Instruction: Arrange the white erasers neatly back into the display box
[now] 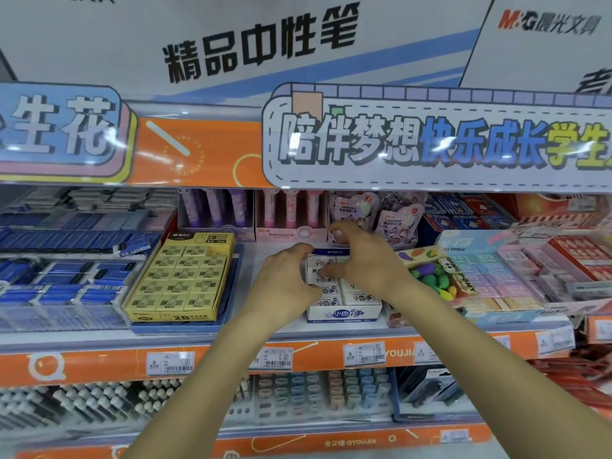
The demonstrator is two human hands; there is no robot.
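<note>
White rectangular erasers (359, 297) in printed paper sleeves lie in rows inside a small white-and-blue cardboard display box (342, 314), which sits on the middle of a white store shelf (265, 329) with an orange price-tag strip along its front edge. The left hand (286, 279) rests against the box's left side, its fingers curled towards the upper-left erasers; whether they actually pinch one cannot be told. The right hand (367, 260) arches over the back half of the box, thumb touching the erasers at the left column and fingers (341, 231) spread loosely above the rear edge, with nothing clearly gripped. Just to the left stands a yellow box of 2B erasers (180, 276) (rabbit figures printed on each sleeve), and just to the right is a carton of fruit-shaped colourful erasers (437, 273). Further right lie pastel eraser packs (496, 276).
</note>
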